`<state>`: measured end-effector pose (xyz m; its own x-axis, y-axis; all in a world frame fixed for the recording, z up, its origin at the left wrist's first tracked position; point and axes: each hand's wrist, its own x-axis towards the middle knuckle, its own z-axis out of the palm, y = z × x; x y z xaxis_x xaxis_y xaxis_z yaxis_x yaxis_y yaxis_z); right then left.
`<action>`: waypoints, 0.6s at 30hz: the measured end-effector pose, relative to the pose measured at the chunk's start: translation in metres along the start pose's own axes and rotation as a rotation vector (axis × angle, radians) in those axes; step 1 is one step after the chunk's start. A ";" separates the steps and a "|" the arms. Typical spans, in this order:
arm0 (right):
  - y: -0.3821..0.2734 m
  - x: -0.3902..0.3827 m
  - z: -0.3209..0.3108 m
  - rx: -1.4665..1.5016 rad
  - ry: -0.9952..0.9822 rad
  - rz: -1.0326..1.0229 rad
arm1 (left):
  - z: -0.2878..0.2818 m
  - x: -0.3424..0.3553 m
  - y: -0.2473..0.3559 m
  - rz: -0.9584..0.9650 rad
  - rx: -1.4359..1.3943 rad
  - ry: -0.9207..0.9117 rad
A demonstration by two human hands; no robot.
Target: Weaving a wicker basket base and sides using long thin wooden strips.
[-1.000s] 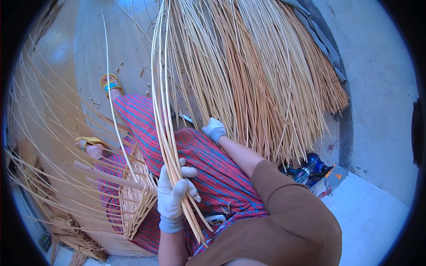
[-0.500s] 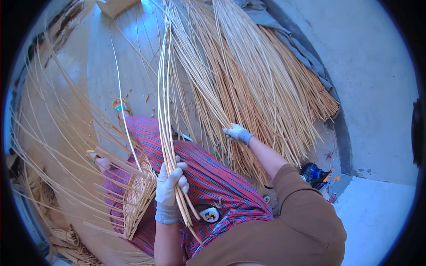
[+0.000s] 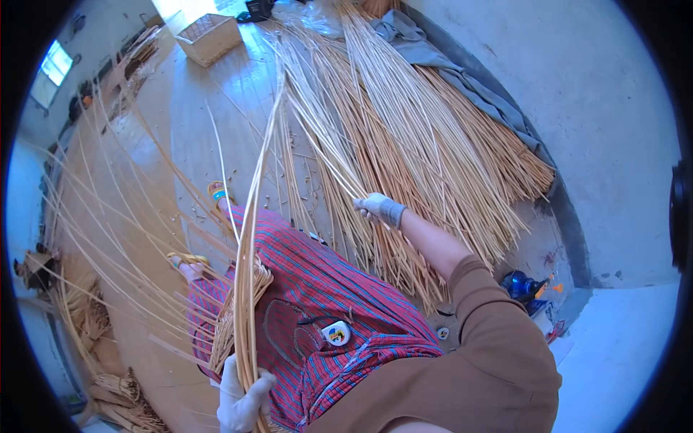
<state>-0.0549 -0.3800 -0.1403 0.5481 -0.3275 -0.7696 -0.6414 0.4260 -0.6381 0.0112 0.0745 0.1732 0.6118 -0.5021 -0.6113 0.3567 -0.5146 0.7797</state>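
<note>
My left hand (image 3: pixel 244 404), in a white glove at the bottom of the view, is closed around a bundle of long peeled wicker rods (image 3: pixel 250 216). Farther right, my gloved right hand (image 3: pixel 377 207) grips a second bundle of rods (image 3: pixel 328 160) above the pile. The two bundles meet toward their far ends. A partly woven wicker basket piece (image 3: pixel 225 333) with long stakes fanning out to the left rests on my lap, partly hidden behind the left bundle. On the striped cloth (image 3: pixel 354 292) over my legs lies a white tape measure (image 3: pixel 336 333).
Several large heaps of rods (image 3: pixel 426 137) spread over the floor ahead and right, edged by a grey cloth (image 3: pixel 462 72). A finished-looking box basket (image 3: pixel 209 40) stands far ahead. A dark blue bottle-like object (image 3: pixel 521 286) sits at right. More wicker bundles (image 3: pixel 119 400) lie lower left.
My left hand has moved down and left with its rods. My right hand has shifted slightly left and up with its bundle. The view has tilted up, showing more of the room.
</note>
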 end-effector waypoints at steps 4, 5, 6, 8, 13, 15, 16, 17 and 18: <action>0.000 -0.063 -0.005 0.200 -0.262 -0.010 | 0.018 0.037 0.007 0.143 0.053 -0.093; 0.016 -0.081 -0.010 0.130 -0.281 -0.080 | 0.025 0.050 0.010 0.180 0.032 -0.107; 0.028 -0.113 -0.013 0.210 -0.380 -0.038 | 0.030 0.064 0.013 0.213 0.010 -0.113; 0.052 -0.190 -0.015 0.291 -0.460 -0.082 | 0.036 0.104 0.020 0.290 0.032 -0.131; 0.109 -0.372 0.002 0.390 -0.492 0.102 | 0.082 0.214 0.055 0.380 0.197 -0.170; 0.119 -0.423 0.019 0.579 -0.630 0.091 | 0.089 0.278 0.051 0.382 0.252 -0.079; 0.124 -0.443 0.020 0.525 -0.628 0.063 | 0.088 0.310 0.048 0.390 0.274 -0.039; 0.122 -0.468 0.020 0.514 -0.577 0.070 | 0.096 0.320 0.061 0.308 0.181 -0.029; 0.120 -0.491 0.017 0.499 -0.533 0.068 | 0.103 0.324 0.074 0.233 0.091 -0.015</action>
<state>-0.3922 -0.1530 0.1615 0.7839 0.1137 -0.6104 -0.4321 0.8060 -0.4046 0.1633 -0.1980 0.0192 0.6589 -0.6247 -0.4191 0.1418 -0.4440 0.8848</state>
